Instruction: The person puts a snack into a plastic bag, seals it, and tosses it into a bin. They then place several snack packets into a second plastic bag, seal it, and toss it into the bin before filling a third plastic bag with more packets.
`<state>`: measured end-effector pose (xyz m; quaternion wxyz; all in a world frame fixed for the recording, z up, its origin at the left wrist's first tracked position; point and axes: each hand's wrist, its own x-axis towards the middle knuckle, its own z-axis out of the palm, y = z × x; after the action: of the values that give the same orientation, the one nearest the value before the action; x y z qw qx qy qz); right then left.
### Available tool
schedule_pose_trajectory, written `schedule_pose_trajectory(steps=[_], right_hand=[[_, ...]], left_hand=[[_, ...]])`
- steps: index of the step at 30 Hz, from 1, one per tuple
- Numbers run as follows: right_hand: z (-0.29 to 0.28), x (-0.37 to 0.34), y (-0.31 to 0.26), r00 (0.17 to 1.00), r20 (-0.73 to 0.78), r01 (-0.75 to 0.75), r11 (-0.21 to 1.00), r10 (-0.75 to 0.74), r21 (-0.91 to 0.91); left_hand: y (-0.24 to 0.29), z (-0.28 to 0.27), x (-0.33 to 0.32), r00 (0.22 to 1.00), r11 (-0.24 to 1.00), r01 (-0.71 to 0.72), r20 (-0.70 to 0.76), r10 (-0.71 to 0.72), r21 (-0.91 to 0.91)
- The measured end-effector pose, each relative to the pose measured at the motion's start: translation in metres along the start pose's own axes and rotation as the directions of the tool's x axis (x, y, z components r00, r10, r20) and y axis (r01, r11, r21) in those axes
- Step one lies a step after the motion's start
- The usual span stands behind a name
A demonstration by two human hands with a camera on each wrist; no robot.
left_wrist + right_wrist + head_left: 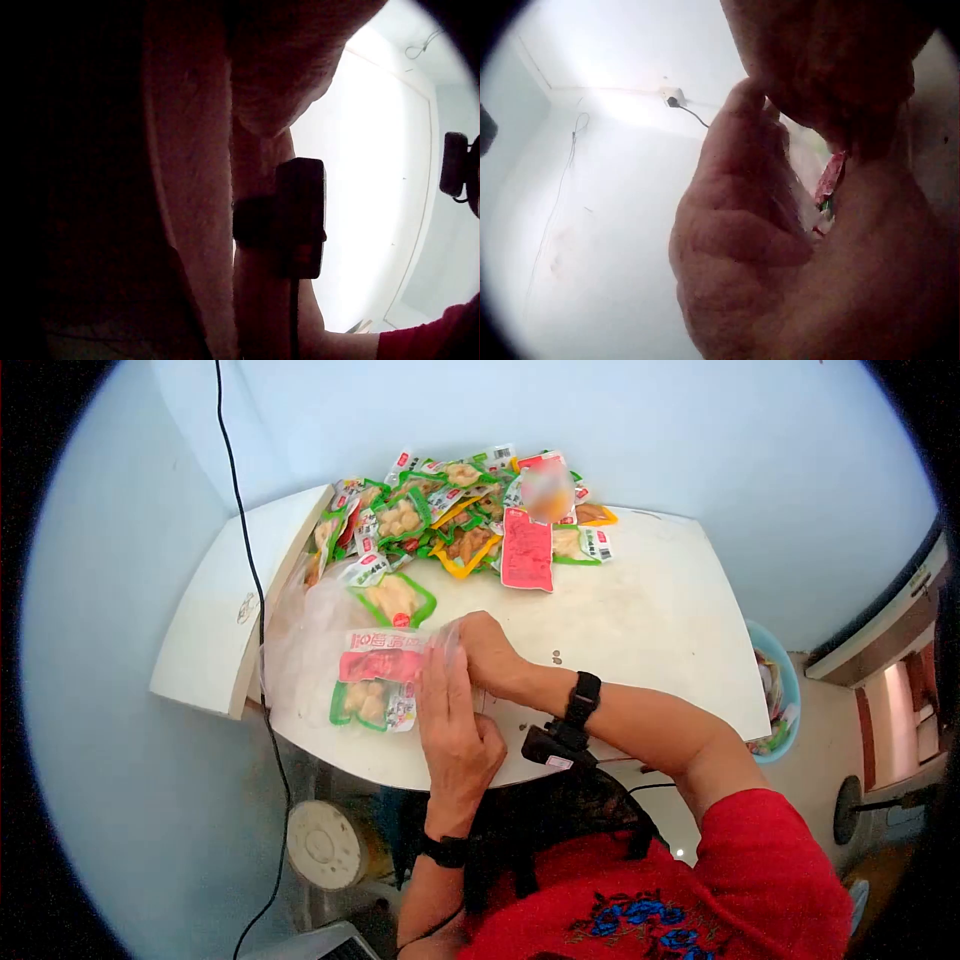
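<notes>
Head view: a clear, filmy plastic bag lies at the near-left side of the white, curved-edge table, a green-edged food packet showing through it. The straight-fingered left hand rests along its right end; the right hand appears to have its grip clamped on film there. Ideally, that edge should stay spread and taut, without folds.

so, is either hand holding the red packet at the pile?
No, the red packet lies apart from the left hand and right hand.
</notes>
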<state>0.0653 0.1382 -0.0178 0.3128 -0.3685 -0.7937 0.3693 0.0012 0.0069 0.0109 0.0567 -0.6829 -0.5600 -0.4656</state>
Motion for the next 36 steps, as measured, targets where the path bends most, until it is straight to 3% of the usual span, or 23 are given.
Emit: schedule_pose_trajectory(steps=[2, 5, 7, 9, 11, 13, 16, 19, 20, 23, 26, 29, 32, 35, 36], right_hand=[[-0.009, -0.005, -0.007, 0.996, 0.048, -0.081, 0.97, 0.072, 0.228], [-0.043, -0.014, -0.029, 0.951, 0.25, -0.268, 0.888, 0.182, 0.373], [-0.075, -0.021, -0.045, 0.948, 0.181, -0.316, 0.835, 0.261, 0.451], [-0.109, -0.016, -0.042, 0.958, 0.055, -0.284, 0.909, 0.281, 0.306], [-0.132, 0.003, 0.011, 0.985, -0.17, -0.011, 0.995, -0.007, -0.102], [-0.157, 0.009, 0.025, 0.956, -0.292, -0.169, 0.871, 0.031, -0.461], [-0.185, 0.022, 0.067, 0.955, -0.295, -0.167, 0.792, -0.018, -0.587], [-0.2, 0.021, 0.102, 0.94, -0.337, -0.279, 0.671, 0.047, -0.687], [-0.209, 0.02, 0.111, 0.957, -0.249, -0.262, 0.805, 0.147, -0.533], [-0.218, 0.006, 0.072, 0.95, -0.229, -0.304, 0.789, 0.21, -0.534], [-0.221, -0.006, 0.065, 0.944, -0.313, -0.253, 0.833, 0.102, -0.492], [-0.229, -0.003, 0.096, 0.867, -0.41, -0.437, 0.831, 0.285, -0.346], [-0.237, -0.006, 0.117, 0.81, -0.529, -0.429, 0.87, 0.252, -0.242], [-0.259, -0.012, 0.095, 0.757, -0.253, -0.586, 0.797, 0.602, 0.145], [-0.261, -0.019, 0.09, 0.768, -0.226, -0.556, 0.799, 0.599, 0.229]], left_hand=[[0.0, 0.0, -0.001, 1.0, 1.0, 0.004, 0.009, -0.004, 0.003], [0.002, -0.002, -0.002, 1.0, 0.999, 0.014, 0.021, -0.014, 0.029], [0.003, -0.003, -0.001, 0.999, 0.998, 0.016, 0.036, -0.018, 0.053], [0.003, -0.003, -0.001, 0.999, 0.999, 0.006, 0.038, -0.008, 0.052], [0.003, -0.003, -0.001, 0.999, 0.998, 0.0, 0.04, -0.002, 0.057], [0.004, -0.003, -0.001, 0.999, 0.998, -0.002, 0.039, -0.001, 0.068], [0.003, -0.002, -0.001, 1.0, 0.998, -0.001, 0.027, -0.001, 0.057], [0.004, -0.003, 0.0, 1.0, 0.999, -0.003, 0.019, 0.002, 0.051], [0.004, -0.003, 0.0, 1.0, 0.998, -0.003, 0.022, 0.002, 0.055], [0.002, -0.002, -0.001, 1.0, 0.997, -0.005, 0.027, 0.003, 0.072], [0.002, 0.0, -0.002, 0.999, 0.996, -0.014, 0.032, 0.011, 0.089], [0.0, 0.0, -0.002, 0.999, 0.994, -0.023, 0.025, 0.021, 0.103], [-0.001, 0.0, -0.003, 0.999, 0.993, -0.038, 0.02, 0.036, 0.107], [-0.002, 0.0, -0.004, 0.999, 0.995, -0.034, 0.019, 0.033, 0.097], [-0.003, 0.0, -0.005, 1.0, 0.995, -0.024, 0.022, 0.022, 0.096]])
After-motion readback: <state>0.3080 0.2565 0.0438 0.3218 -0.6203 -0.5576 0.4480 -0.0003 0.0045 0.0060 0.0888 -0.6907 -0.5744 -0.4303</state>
